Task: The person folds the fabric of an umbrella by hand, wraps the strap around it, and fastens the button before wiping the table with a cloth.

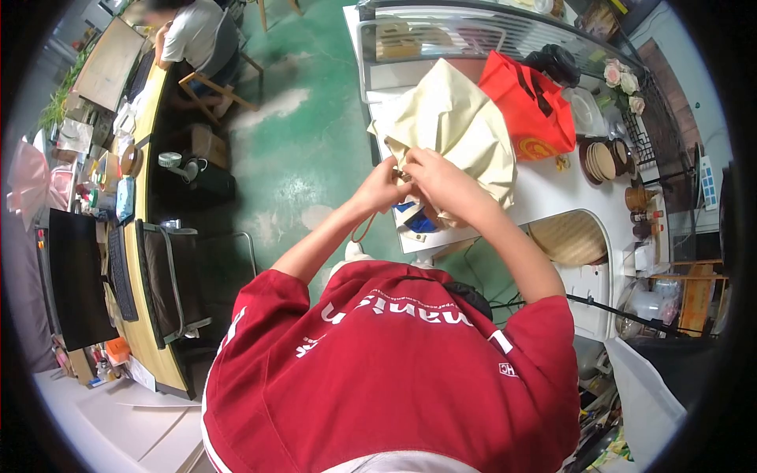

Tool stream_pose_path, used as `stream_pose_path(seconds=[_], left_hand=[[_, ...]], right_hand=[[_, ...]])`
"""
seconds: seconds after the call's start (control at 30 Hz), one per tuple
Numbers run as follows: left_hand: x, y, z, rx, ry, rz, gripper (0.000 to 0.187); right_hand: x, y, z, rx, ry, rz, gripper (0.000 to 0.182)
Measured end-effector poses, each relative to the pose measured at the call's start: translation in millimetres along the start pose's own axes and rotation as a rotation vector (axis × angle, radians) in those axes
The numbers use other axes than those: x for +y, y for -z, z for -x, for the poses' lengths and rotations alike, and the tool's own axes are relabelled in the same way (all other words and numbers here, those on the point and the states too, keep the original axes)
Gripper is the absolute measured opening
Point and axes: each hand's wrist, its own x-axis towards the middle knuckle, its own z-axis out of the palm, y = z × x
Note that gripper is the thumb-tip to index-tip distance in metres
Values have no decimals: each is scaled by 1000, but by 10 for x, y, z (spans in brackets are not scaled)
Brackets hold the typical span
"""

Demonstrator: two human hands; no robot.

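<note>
A large piece of cream fabric (453, 110), loosely bunched and creased, lies over the white desk in front of me. At its near edge my left hand (380, 188) has its fingers closed in a pinch. My right hand (434, 175) meets it there, fingers also pinched together at the gathered cloth. What exactly lies between the fingertips is small and mostly hidden. Below the left hand hangs a thin brown cord (364, 227). Something blue and white (418, 221) shows beneath the hands at the desk's edge.
On the white desk (544, 181), a red bag (527, 106) stands beside the fabric, with round wooden pieces (601, 162) and flowers (623, 79) farther right. A woven basket (568, 236) sits below. To the left, a seated person (193, 35) works at a long wooden desk (142, 205).
</note>
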Motion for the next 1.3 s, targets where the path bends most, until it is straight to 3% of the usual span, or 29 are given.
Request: stream_pose_path(seconds=[0.07, 0.1, 0.13, 0.23, 0.27, 0.33, 0.47, 0.53, 0.57, 0.67, 0.77, 0.9, 1.07, 1.2, 1.3], left_hand=[[-128, -25, -49, 9, -92, 53, 38], [-121, -26, -40, 37, -93, 88, 35], [-122, -32, -27, 63, -92, 123, 32], [-47, 61, -24, 7, -82, 93, 30], [3, 110, -4, -44, -26, 36, 30], [128, 154, 48, -87, 16, -7, 29], [172, 123, 80, -108, 3, 75, 23], [161, 124, 82, -112, 11, 130, 22], [107, 123, 57, -121, 7, 156, 23], [123, 130, 66, -151, 17, 126, 26], [200, 95, 87, -167, 17, 104, 30], [96, 110, 25, -183, 51, 53, 37], [155, 72, 78, -179, 25, 130, 39], [120, 36, 127, -67, -33, 306, 40], [157, 98, 322, 11, -127, 311, 44]], right_hand=[[-11, -68, 48, 75, 79, 27, 32], [-25, -35, 72, 9, 71, 26, 53], [-35, 24, 95, 8, 68, 22, 53], [-53, 207, 119, -225, 152, 166, 100], [-89, 229, 137, -225, 148, 162, 100], [-145, 288, 152, -324, 205, 465, 97], [9, 138, 167, -269, 288, 591, 89], [73, 19, 128, 32, 365, 591, 74], [126, 1, 103, 27, 371, 591, 74], [152, 92, -58, 31, 407, 415, 61], [243, 160, -162, -65, 316, 28, 37], [230, 202, -182, -118, 305, -39, 36], [204, 86, -268, -188, 290, 83, 12], [50, 125, -277, -122, 261, 179, 11], [-241, 319, -223, 189, 422, 348, 18]])
